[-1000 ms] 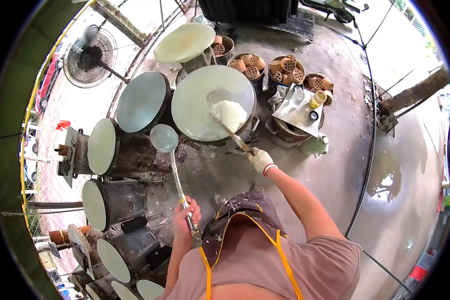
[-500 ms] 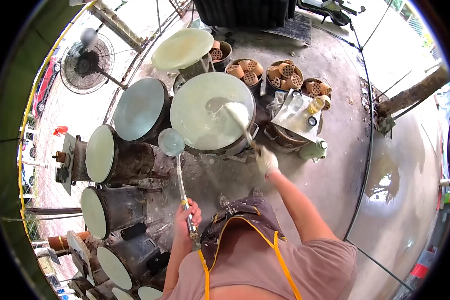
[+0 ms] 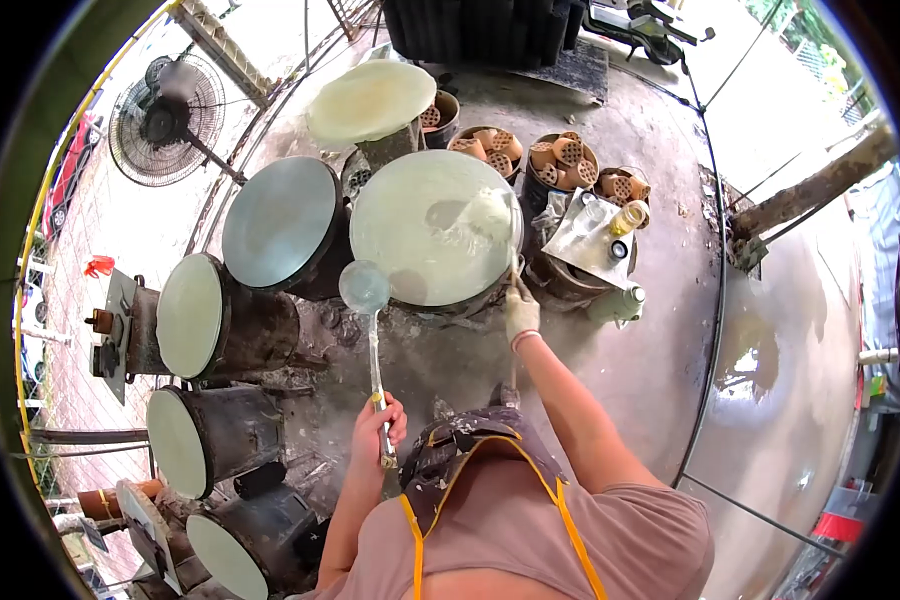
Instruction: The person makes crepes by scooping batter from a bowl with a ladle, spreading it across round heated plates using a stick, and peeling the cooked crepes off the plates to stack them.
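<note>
Right hand (image 3: 522,308) has swung its stick (image 3: 513,240) rimward; ladle (image 3: 365,287) nearer pot (image 3: 482,298).

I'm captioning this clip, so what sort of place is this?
Probably a semi-open workshop or outdoor kitchen, though I can't be sure which: there are big dark-sided vessels with pale tops, a long-handled ladle, and buckets of perforated orange-brown blocks.

Central pot (image 3: 485,298), ahead as I view it from my remote console; ladle's bowl (image 3: 365,289) at its near left edge. Side pots (image 3: 260,325) line the left, with a fan (image 3: 165,122) beyond them. On the right, jars (image 3: 630,216) stand on a board (image 3: 582,235) (a jug (image 3: 627,303) just in front of it); buckets (image 3: 535,192) holding blocks (image 3: 569,151) stand behind.
</note>
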The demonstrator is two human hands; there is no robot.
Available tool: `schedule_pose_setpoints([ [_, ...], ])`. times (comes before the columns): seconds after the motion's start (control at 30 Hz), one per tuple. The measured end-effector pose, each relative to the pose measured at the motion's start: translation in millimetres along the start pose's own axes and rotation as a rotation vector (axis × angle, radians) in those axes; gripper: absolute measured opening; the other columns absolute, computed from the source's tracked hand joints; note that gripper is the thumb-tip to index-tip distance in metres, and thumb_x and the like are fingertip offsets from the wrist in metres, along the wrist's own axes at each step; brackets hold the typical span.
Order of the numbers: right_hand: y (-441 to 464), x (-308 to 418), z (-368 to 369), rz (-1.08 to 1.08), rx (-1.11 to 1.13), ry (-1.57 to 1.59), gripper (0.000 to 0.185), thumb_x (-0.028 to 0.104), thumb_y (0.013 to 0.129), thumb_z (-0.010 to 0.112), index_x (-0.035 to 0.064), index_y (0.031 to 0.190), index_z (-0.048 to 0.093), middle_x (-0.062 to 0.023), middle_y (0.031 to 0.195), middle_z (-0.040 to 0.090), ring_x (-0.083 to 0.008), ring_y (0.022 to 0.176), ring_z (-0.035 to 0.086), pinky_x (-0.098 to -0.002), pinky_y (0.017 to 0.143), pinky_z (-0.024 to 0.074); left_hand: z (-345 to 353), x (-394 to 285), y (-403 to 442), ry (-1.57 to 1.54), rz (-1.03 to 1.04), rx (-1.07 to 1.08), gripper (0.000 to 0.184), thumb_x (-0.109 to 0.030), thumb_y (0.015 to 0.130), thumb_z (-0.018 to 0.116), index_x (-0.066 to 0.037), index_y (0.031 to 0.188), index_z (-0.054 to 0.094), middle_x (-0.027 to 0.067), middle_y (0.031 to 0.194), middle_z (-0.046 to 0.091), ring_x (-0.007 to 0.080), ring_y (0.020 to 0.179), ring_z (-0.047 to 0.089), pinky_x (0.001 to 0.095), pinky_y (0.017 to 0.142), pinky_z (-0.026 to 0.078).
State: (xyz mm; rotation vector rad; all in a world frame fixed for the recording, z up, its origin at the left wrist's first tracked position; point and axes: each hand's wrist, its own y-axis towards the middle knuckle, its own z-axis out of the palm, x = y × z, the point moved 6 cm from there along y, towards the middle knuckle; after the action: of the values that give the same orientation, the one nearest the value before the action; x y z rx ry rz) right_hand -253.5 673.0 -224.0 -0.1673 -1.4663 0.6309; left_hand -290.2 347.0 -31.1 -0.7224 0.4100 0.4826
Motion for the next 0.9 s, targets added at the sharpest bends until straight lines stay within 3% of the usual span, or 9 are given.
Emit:
schedule_pose_setpoints([
  [0.2, 24.0, 42.1, 9.0, -0.121, 0.134, -0.047, 0.030, 0.012, 0.087, 0.055, 0.0015, 0.115, 0.060, 0.0078, 0.063, 0.049, -0.0034, 0.049, 0.040, -0.0189, 0.044, 0.0305, 1.9, 7.8, 14.1, -0.093, -0.085, -0.001, 0.013, -0.001, 0.086, 0.047, -0.005, 0.098, 0.047, 0.0069, 0.074, 0.046, 0.0111, 0.050, 0.041, 0.0220, 0.040, 0.033],
  [0.23, 18.6, 39.4, -0.1, -0.036, 0.065, -0.339, 0.033, 0.022, 0.087, 0.054, 0.0064, 0.115, 0.060, -0.0080, 0.087, 0.066, -0.0111, 0.075, 0.056, -0.0235, 0.071, 0.0439, 3.0, 11.3, 18.0, -0.111, -0.102, 0.005, 0.012, -0.001, 0.086, 0.047, -0.005, 0.098, 0.048, 0.0069, 0.074, 0.046, 0.0110, 0.050, 0.041, 0.0217, 0.040, 0.033],
  [0.33, 40.2, 5.3, 31.3, -0.089, 0.310, -0.384, 0.032, 0.020, 0.086, 0.054, 0.0083, 0.114, 0.061, -0.0118, 0.092, 0.067, -0.0138, 0.081, 0.062, -0.0277, 0.072, 0.0465, 8.6, 23.2, 23.4, -0.168, -0.147, -0.001, 0.011, -0.002, 0.087, 0.047, -0.005, 0.098, 0.048, 0.0067, 0.074, 0.046, 0.0107, 0.051, 0.041, 0.0211, 0.040, 0.033],
  [0.37, 31.7, 40.4, 47.7, -0.576, 0.481, -0.887, 0.030, 0.019, 0.085, 0.054, 0.0080, 0.112, 0.062, -0.0145, 0.097, 0.066, -0.0154, 0.086, 0.063, -0.0273, 0.073, 0.0474, 9.7, 26.9, 24.9, -0.156, -0.143, -0.008, 0.010, -0.003, 0.088, 0.048, -0.005, 0.097, 0.049, 0.0067, 0.074, 0.046, 0.0099, 0.050, 0.041, 0.0204, 0.039, 0.033],
  [0.43, 52.5, 64.5, 50.4, -0.379, 0.552, -0.817, 0.031, 0.018, 0.085, 0.053, 0.0055, 0.112, 0.062, -0.0154, 0.093, 0.067, -0.0151, 0.077, 0.063, -0.0282, 0.069, 0.0478, 12.8, 33.8, 27.6, -0.159, -0.161, -0.029, 0.009, -0.004, 0.088, 0.048, -0.005, 0.097, 0.049, 0.0065, 0.073, 0.046, 0.0093, 0.048, 0.040, 0.0203, 0.039, 0.032],
  [0.53, 77.0, 83.5, 27.0, -0.023, 0.257, -0.267, 0.027, 0.022, 0.087, 0.054, 0.0087, 0.107, 0.066, -0.0077, 0.085, 0.068, -0.0121, 0.070, 0.061, -0.0263, 0.067, 0.0470, 21.0, 42.3, 29.9, -0.173, -0.159, -0.081, 0.005, -0.006, 0.089, 0.047, -0.006, 0.094, 0.048, 0.0059, 0.072, 0.046, 0.0083, 0.046, 0.038, 0.0198, 0.037, 0.032],
  [0.73, 51.3, 96.7, 51.0, -0.147, 0.692, -0.790, 0.030, 0.026, 0.086, 0.057, 0.0097, 0.109, 0.064, -0.0078, 0.070, 0.065, -0.0143, 0.065, 0.059, -0.0266, 0.061, 0.0464, 24.2, 54.2, 31.7, -0.164, -0.174, -0.178, 0.004, -0.010, 0.091, 0.046, -0.007, 0.089, 0.048, 0.0025, 0.066, 0.044, 0.0070, 0.042, 0.037, 0.0196, 0.035, 0.030],
  [0.77, 71.8, 82.9, 57.6, -0.074, 0.694, -0.516, 0.028, 0.021, 0.089, 0.056, 0.0035, 0.109, 0.063, 0.0053, 0.061, 0.049, -0.0058, 0.050, 0.039, -0.0241, 0.045, 0.0325, 21.9, 53.6, 35.4, -0.152, -0.171, -0.191, 0.005, -0.010, 0.092, 0.046, -0.007, 0.089, 0.049, 0.0015, 0.064, 0.043, 0.0069, 0.041, 0.036, 0.0198, 0.034, 0.029],
  [0.9, 115.9, 25.6, 62.5, -0.730, 0.754, -1.002, 0.028, 0.022, 0.087, 0.054, 0.0050, 0.107, 0.062, -0.0114, 0.077, 0.066, -0.0199, 0.071, 0.064, -0.0302, 0.058, 0.0497, 29.6, 35.6, 55.3, 0.146, -0.124, -0.296, 0.008, -0.010, 0.090, 0.048, -0.008, 0.083, 0.043, 0.0004, 0.058, 0.040, 0.0075, 0.038, 0.037, 0.0217, 0.032, 0.029],
])
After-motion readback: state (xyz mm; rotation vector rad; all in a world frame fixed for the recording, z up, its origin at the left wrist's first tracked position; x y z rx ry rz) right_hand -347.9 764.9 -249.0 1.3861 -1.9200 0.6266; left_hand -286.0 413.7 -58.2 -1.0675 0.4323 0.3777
